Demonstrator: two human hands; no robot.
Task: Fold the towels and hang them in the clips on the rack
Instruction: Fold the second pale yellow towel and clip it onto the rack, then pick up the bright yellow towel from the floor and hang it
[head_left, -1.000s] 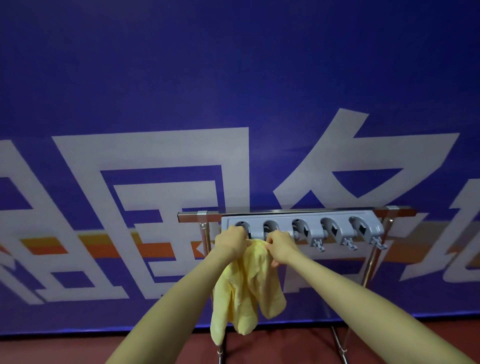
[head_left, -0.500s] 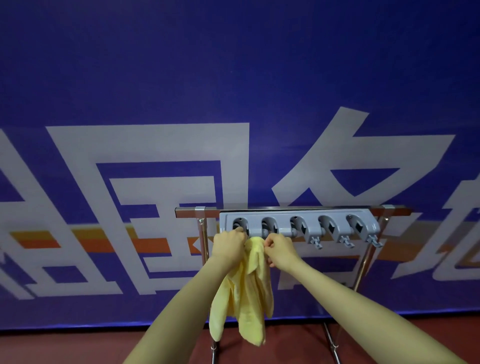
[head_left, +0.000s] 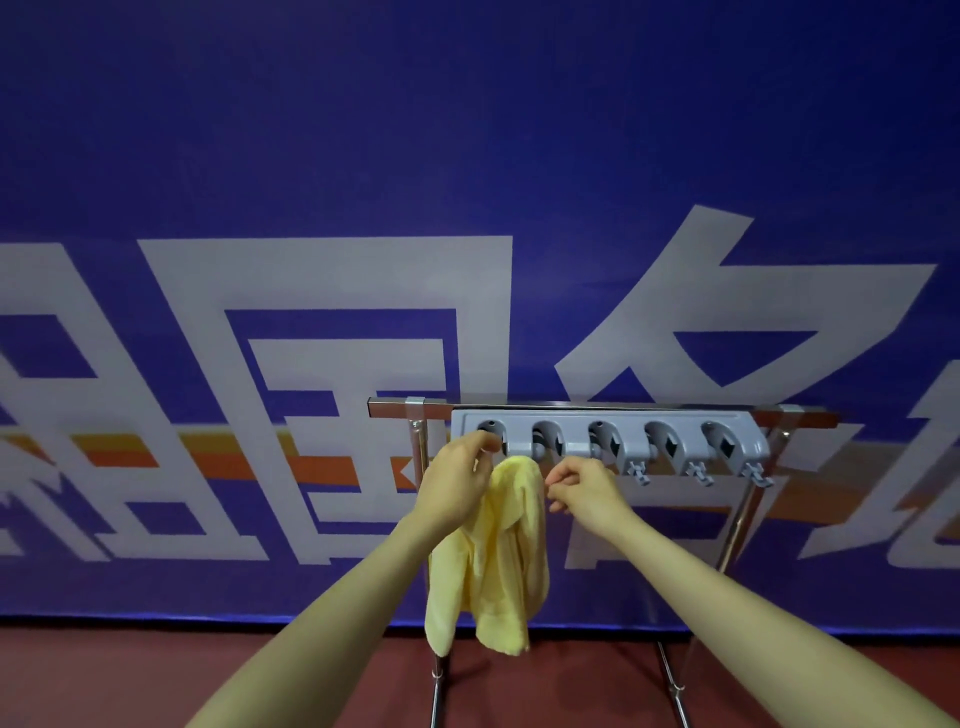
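The left hand (head_left: 457, 480) has its fingers curled at the top of the yellow towel (head_left: 498, 551), right under the leftmost clip (head_left: 492, 435) of the grey clip bar (head_left: 608, 441); whether they pinch the cloth or only press against it cannot be told, since the back of the hand hides the fingertips. The right hand (head_left: 584, 491) sits just beside the towel's right edge, fingers loosely curled with thumb and forefinger close together, holding nothing that shows. The towel hangs bunched from the spot between the first and second clips, its folds trailing down in front of the rack's left post. The clip bar is mounted on a chrome rack (head_left: 737, 530) standing on a dark red floor (head_left: 156, 675), before a blue banner (head_left: 467, 156) with large white characters.
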